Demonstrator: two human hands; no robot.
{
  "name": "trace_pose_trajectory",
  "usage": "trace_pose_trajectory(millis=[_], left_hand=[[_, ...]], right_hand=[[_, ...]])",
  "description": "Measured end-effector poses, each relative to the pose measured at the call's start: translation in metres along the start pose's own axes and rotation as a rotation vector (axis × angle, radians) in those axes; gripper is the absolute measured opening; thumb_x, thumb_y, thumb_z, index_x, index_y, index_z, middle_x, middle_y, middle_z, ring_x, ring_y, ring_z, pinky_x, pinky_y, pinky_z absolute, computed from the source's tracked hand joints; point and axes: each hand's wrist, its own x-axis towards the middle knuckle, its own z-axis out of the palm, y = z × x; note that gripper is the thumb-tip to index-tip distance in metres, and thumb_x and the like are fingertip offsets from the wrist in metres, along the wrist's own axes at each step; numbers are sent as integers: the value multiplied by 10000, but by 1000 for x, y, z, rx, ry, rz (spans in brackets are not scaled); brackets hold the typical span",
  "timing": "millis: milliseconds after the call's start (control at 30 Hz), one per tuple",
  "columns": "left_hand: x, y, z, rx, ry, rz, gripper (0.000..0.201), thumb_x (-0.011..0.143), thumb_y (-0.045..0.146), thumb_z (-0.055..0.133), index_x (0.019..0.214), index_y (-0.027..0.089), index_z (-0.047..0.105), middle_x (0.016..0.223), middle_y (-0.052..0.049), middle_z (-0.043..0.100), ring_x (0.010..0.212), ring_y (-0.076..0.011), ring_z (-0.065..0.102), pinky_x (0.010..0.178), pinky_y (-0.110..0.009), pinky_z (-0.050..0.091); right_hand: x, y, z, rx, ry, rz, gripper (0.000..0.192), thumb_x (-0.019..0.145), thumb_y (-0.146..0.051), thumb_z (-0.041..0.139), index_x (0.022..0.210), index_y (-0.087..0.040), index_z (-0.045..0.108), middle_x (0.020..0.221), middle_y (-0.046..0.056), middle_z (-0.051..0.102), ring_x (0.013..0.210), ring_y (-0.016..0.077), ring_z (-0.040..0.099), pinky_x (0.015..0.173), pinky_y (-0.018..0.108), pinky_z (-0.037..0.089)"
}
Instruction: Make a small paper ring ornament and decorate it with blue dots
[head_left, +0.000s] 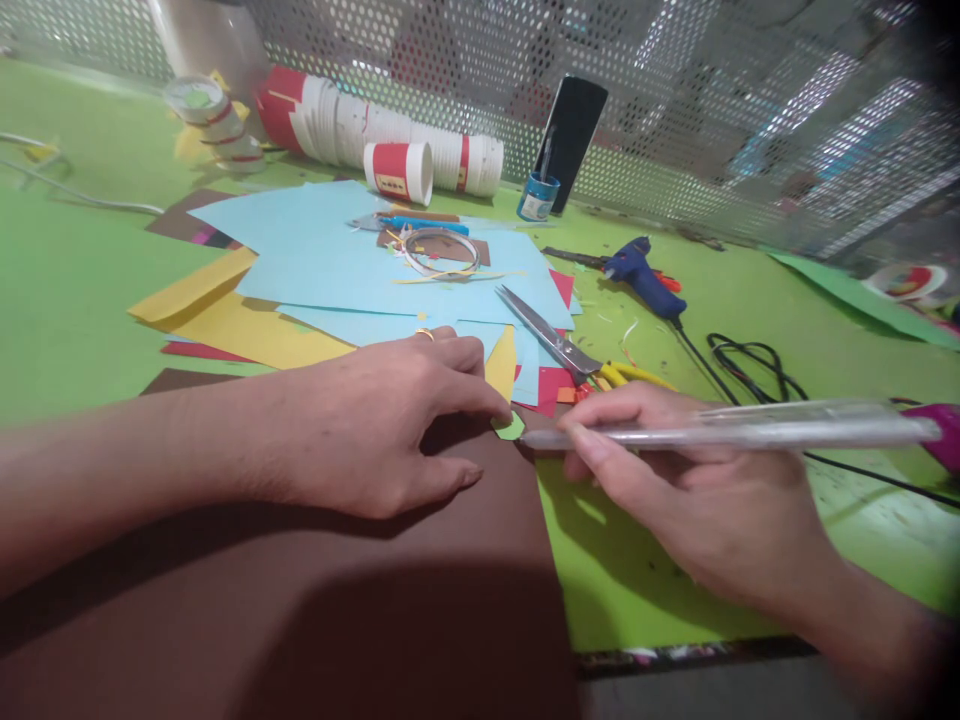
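Right hand (pixel 675 480) grips a clear pen (pixel 735 428) whose long axis runs nearly level across the view, tip pointing left to a small green paper scrap (pixel 511 428) at the edge of the brown card sheet (pixel 420 580). Left hand (pixel 375 430) lies flat on that sheet, fingers spread and grasping nothing, its fingertip pinning the scrap, so both hands meet there. Farther off on the green desk (pixel 75 300) lie scissors (pixel 555 345), blue paper sheets (pixel 315 250) and a glue gun (pixel 641 272).

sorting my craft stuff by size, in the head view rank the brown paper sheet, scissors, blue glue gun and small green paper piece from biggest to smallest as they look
1. brown paper sheet, nearest the camera
2. scissors and blue glue gun: look alike in size, the gun lying farther back, so unranked
3. small green paper piece
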Motion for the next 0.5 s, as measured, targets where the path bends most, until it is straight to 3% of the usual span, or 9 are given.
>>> trace_pose_trajectory(millis=[500], left_hand=[[0,0,0,28,7,13,348,820,304,575,1147,276,693,957,-52,548,870,-217,550,771,-333,463]], right_hand=[[-1,0,0,-42,27,40,130,849,-193,594,766,-265,665,636,-46,680,549,135,611,618,260,544]])
